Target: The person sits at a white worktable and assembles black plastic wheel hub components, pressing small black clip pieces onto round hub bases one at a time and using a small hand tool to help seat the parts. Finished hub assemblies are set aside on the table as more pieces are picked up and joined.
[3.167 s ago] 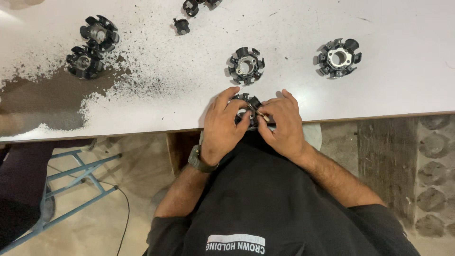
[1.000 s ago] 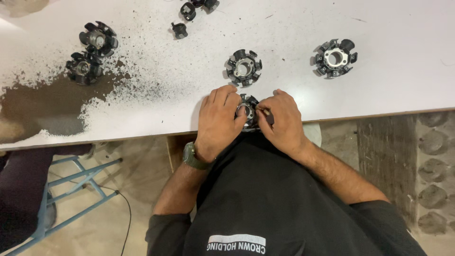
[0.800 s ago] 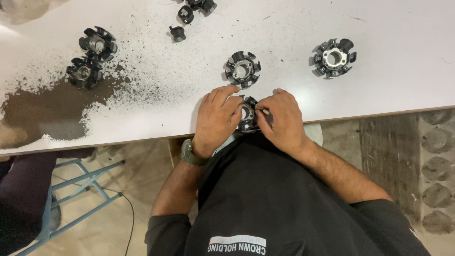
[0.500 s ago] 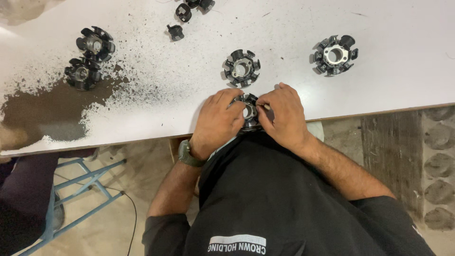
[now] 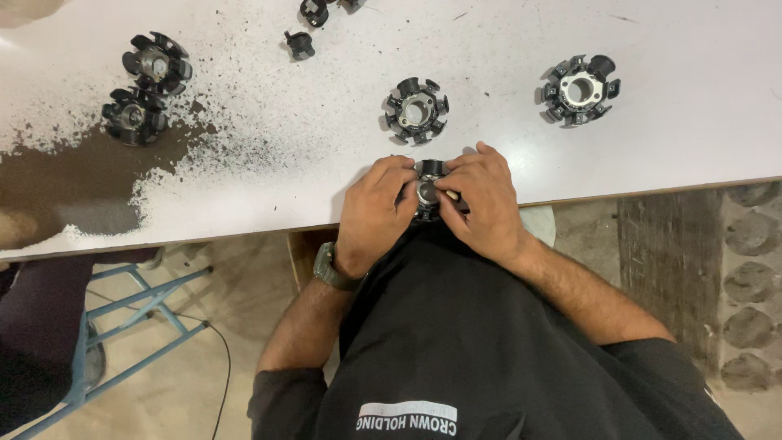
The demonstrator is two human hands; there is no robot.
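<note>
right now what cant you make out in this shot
Head view, the only one:
- The black toothed ring in both hands: mostly covered by the left hand and right hand; only its centre and top show.
- What the fingers do at its hub: too small to tell.
- The small black parts at the top of the white table: cut off by the frame edge.
- The dark patch on the left: powder or bare surface, unclear.
</note>
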